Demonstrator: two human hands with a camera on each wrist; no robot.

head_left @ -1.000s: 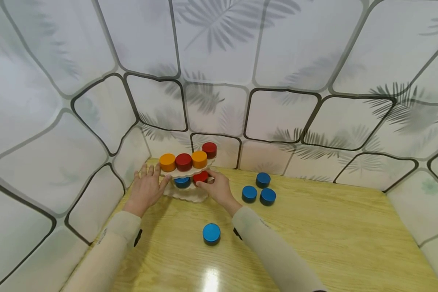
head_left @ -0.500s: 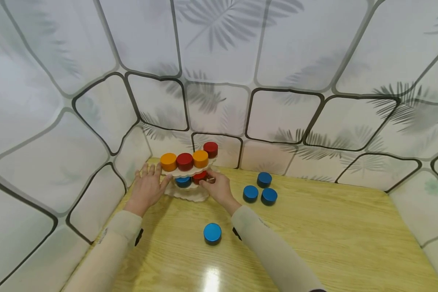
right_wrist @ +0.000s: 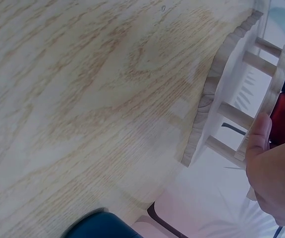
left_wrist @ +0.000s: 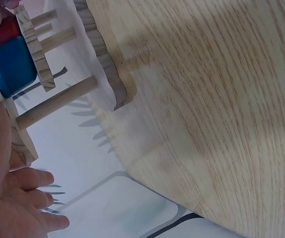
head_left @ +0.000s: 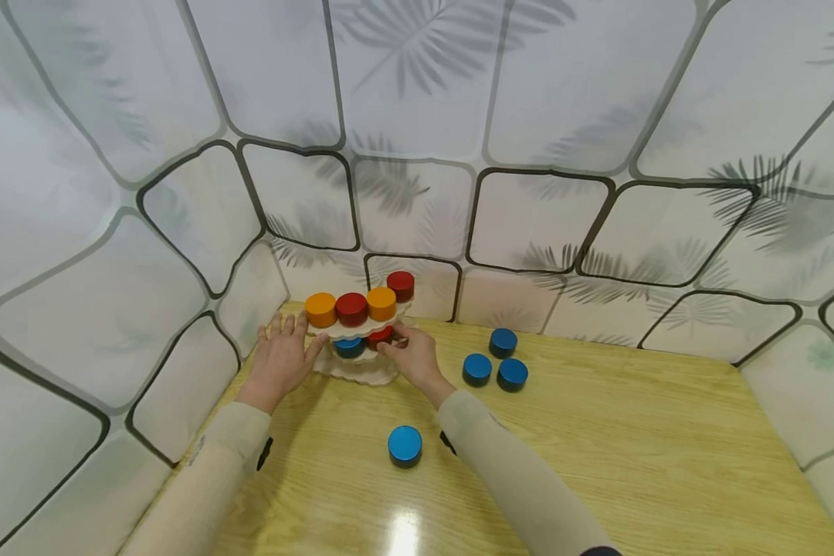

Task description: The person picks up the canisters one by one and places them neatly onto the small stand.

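Observation:
A white-topped wooden tiered stand (head_left: 357,371) is at the back left of the table. My right hand (head_left: 417,360) pinches a red round tin (right_wrist: 283,120) on its middle tier, with a finger touching the shelf edge in the right wrist view. Beside that tin sits a blue round tin (left_wrist: 14,67). The top tier carries an orange tin (head_left: 320,310), a red tin (head_left: 351,310), another orange tin (head_left: 381,304) and a further red tin (head_left: 401,286) behind. My left hand (head_left: 276,363) touches the top tier's left end, its fingers extended.
Three blue tins (head_left: 477,370) stand grouped on the wooden table (head_left: 598,448) right of the stand. One more blue tin (head_left: 405,445) is nearer, between my forearms. Patterned walls (head_left: 417,208) rise behind and at the left, close to the stand.
The red tin in my right hand has shifted slightly left along the middle tier, closer to the blue tin. My left hand stays at the stand's left end.

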